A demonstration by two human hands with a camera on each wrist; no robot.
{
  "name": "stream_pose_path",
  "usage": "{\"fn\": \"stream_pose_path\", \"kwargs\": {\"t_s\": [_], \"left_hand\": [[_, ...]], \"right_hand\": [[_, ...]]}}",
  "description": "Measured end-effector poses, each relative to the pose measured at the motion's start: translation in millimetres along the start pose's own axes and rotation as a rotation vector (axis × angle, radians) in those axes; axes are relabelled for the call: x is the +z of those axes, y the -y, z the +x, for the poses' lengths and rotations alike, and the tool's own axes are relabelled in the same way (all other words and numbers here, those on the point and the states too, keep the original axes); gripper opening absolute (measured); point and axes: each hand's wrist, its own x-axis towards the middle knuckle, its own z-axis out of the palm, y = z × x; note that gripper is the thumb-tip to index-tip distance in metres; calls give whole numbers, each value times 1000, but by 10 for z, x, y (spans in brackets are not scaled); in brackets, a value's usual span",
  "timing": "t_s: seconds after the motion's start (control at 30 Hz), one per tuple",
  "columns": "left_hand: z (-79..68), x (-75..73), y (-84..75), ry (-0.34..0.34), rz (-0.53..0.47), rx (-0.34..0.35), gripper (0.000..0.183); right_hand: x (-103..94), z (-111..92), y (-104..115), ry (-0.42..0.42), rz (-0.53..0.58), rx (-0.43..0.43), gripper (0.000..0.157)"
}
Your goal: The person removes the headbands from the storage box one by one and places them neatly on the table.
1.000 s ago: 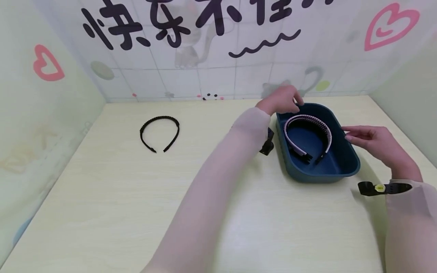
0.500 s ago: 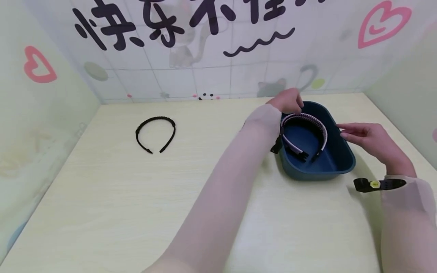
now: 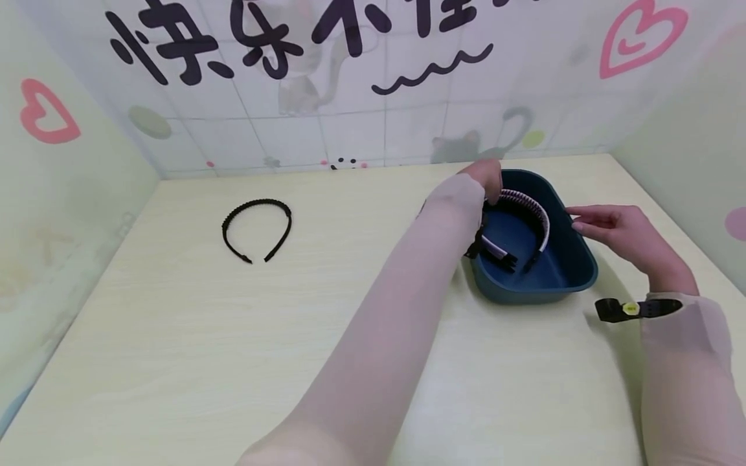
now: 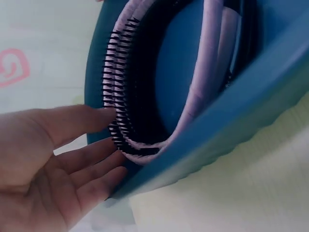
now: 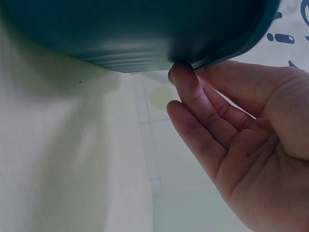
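Observation:
Lilac headbands (image 3: 543,226) with black teeth lie nested with dark ones inside a blue plastic bin (image 3: 519,296). My left hand (image 3: 488,178) reaches over the bin's back left side; in the left wrist view its thumb (image 4: 99,118) presses on the toothed lilac band (image 4: 193,96) and the fingers curl around the other side. On the right, my right hand (image 3: 626,233) pinches the bin's rim between thumb and fingers, with the other fingers loosely bent below, as the right wrist view shows. The left forearm hides part of the bin's left wall.
A black headband (image 3: 256,202) lies on the pale wooden table (image 3: 233,336) at the left, its ends toward the front. A printed wall cloth (image 3: 350,123) rises directly behind the table and along both sides. A strap (image 3: 638,309) circles my right wrist.
My left hand has lowered from above the bin's rim onto the headbands inside. The right hand keeps its place at the rim. The head view has shifted slightly to the right.

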Motion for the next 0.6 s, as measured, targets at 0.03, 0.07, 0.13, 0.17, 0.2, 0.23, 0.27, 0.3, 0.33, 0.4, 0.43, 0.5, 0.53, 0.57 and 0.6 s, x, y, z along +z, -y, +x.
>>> {"fn": "stream_pose_path", "kwargs": {"t_s": [0.03,0.07,0.13,0.17,0.2,0.23,0.27,0.3,0.33,0.4,0.43,0.5,0.53,0.57,0.6], "left_hand": [[3,2,5,-5,20,1,11],[7,7,9,-9,26,3,14],[12,14,20,-14,33,23,25],[14,20,24,-22,31,30,30],[16,24,29,-27,18,37,34],[11,28,33,-31,-5,42,38],[10,33,37,-37,-19,52,39],[9,39,42,-42,-38,59,40],[7,46,46,-51,-62,60,40],[0,62,57,-75,-84,71,40],[-4,68,62,-85,-86,78,40],[-4,81,72,-107,-86,85,40],[-4,85,76,-118,-79,91,41],[-3,87,80,-125,-71,96,41],[1,88,83,-131,-68,99,40]], "right_hand": [[-1,1,2,0,2,2,48],[-3,1,4,1,4,4,48],[-5,0,3,2,9,7,48],[-6,-2,3,0,10,8,48],[-6,-4,2,1,14,9,48],[-7,-6,0,1,14,10,49],[-7,-8,-1,1,14,11,49],[-7,-10,-3,0,16,11,49],[-6,-10,-4,0,16,11,49],[-3,-11,-6,0,22,12,49],[-2,-10,-6,-1,22,10,48],[2,-7,-5,-1,26,9,48],[3,-4,-5,-2,26,8,48],[5,-3,-5,-2,26,7,48],[5,-2,-5,-1,26,8,48]]}}
